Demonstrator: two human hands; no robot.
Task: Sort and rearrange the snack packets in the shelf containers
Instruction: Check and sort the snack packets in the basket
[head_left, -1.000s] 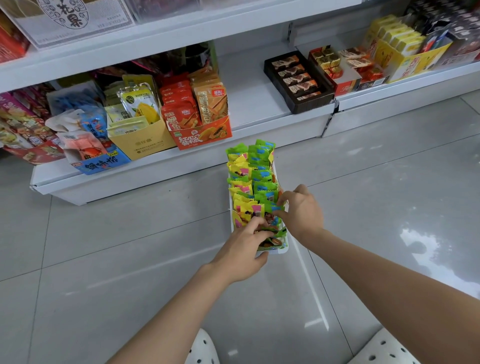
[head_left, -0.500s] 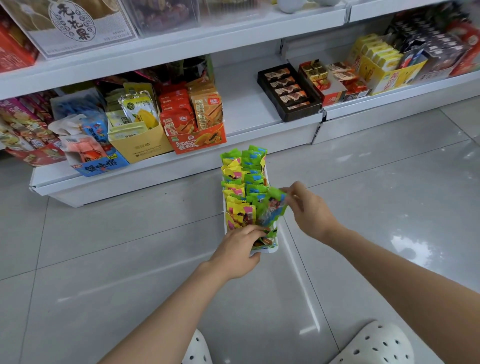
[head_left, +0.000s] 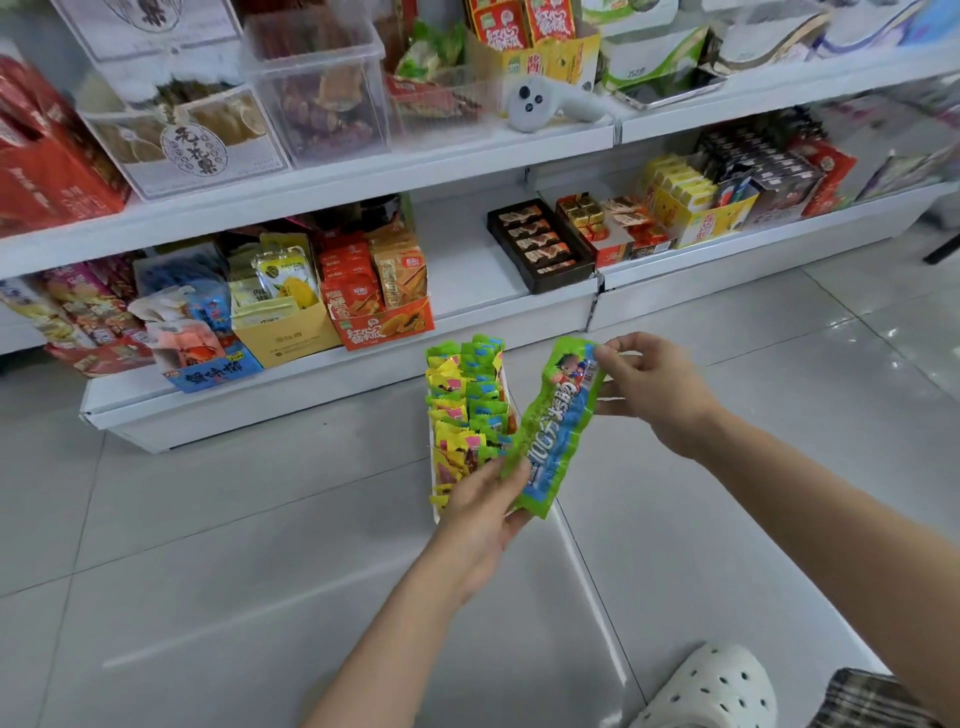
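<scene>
- right hand (head_left: 655, 388) pinches the top end of a long green snack packet (head_left: 558, 423); left hand (head_left: 480, 506) grips its bottom end
- packet's held tilted just above the white tray (head_left: 432, 470) of packets (head_left: 465, 402) on the floor (head_left: 208, 519), below the shelf (head_left: 260, 400)

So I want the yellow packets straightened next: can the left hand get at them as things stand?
Probably not yet: the left hand sits right beside the yellow packets, but it grips the green packet together with the right hand. Nothing else blocks them.
</scene>
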